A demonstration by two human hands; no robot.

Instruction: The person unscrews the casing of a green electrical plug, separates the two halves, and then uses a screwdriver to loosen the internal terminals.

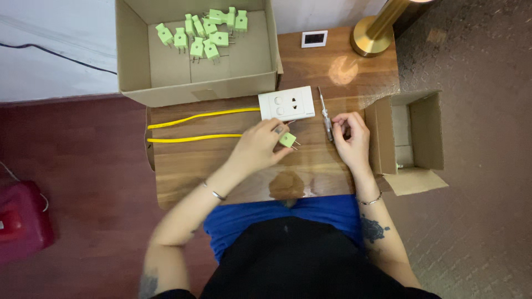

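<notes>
Green plug (287, 139) sits near the middle of the frame, pinched at the fingertips of the left hand (259, 145), its two metal prongs pointing toward the lower right and clear of the wood. That hand is closed narrowly on the plug, wrist running down to the lower left with a thin bracelet on it. Just above the plug lies a white socket plate (286, 103), flat on the worktop (188, 171), and two yellow wires (194, 128) run from its left side toward the left edge of the worktop.

To the right of the plug, the right hand (350, 135) is curled loosely around the handle of a small screwdriver (326, 113), whose shaft points toward the top of the frame, just beside the right end of the socket plate. Plug and screwdriver are near each other but apart.

Along the top of the frame a large open cardboard box (133, 55) holds a cluster of more green plugs (202, 33) in its upper part. At the right edge of the worktop a smaller open cardboard box (424, 130) stands just beside the right hand. A brass lamp base (370, 41) and a small white card (314, 39) rest in the upper right.

Bare wood lies open below both hands, down to the near edge by the person's lap, and on the left below the wires.
</notes>
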